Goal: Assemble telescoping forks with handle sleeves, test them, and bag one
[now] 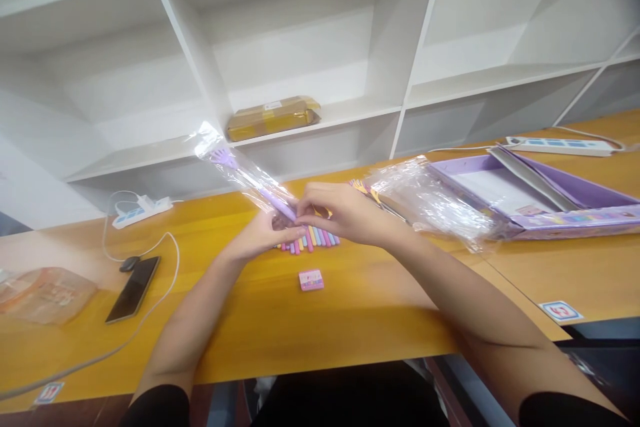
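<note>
A purple back scratcher (274, 199) with a hand-shaped head sits inside a clear plastic sleeve (205, 140), tilted up to the left. My left hand (263, 235) is closed around the lower part of its handle. With fingertips pinched, my right hand (340, 210) grips the handle's near end, sleeve included. Under and behind both hands lies a row of pastel sticks (320, 237) in pink, yellow, blue and purple, their upper parts partly hidden. Some yellow hand-shaped heads (367, 190) show beyond my right hand. A small pink box (311, 280) lies nearer on the table.
To the right, clear plastic sleeves (425, 197) lie heaped against an open purple box (530, 221). A phone (133, 290), a cable and a power strip (143, 212) are on the left. Behind stand white shelves holding a taped parcel (274, 119). Another power strip (560, 145) lies back right.
</note>
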{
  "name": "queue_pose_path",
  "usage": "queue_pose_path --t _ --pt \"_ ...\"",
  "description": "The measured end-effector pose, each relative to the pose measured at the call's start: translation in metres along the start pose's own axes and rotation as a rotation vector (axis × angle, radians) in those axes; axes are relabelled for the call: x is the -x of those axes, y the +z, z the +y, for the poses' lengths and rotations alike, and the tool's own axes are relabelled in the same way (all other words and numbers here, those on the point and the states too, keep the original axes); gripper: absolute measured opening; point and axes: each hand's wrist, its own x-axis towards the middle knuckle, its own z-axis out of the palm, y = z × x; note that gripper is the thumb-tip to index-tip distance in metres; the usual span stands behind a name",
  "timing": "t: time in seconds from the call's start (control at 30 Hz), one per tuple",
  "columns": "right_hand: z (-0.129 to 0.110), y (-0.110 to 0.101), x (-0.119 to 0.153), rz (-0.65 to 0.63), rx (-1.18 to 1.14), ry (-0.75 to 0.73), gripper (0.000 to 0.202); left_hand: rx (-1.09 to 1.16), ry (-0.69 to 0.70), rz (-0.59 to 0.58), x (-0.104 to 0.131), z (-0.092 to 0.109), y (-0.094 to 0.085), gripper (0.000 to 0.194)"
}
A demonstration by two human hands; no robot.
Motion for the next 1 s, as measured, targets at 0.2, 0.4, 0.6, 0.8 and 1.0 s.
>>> queue_pose_path --t 0.2,0.4,0.6,0.8,1.0 --pt "0.004 0.001 -0.001 0.068 -0.023 0.023 0.022 0.007 0.000 -0.026 0.002 0.005 0.002 0.033" --pt "0.003 0.000 -0.002 -0.003 -0.045 0.264 0.044 -0.036 0.011 -0.065 0.004 0.005 -0.005 0.035" --pt "0.013 0.007 -0.006 -0.212 -0.196 0.240 0.058 -0.312 -0.036 -0.056 0.010 0.011 -0.012 0.031" --pt "0.014 0.011 -0.006 -0.303 -0.387 0.236 0.057 -0.512 -0.208 -0.167 0.014 0.013 -0.016 0.052" --pt "0.015 0.011 -0.006 -0.368 -0.554 0.186 0.056 -0.530 -0.041 -0.392 0.006 0.011 -0.008 0.059"
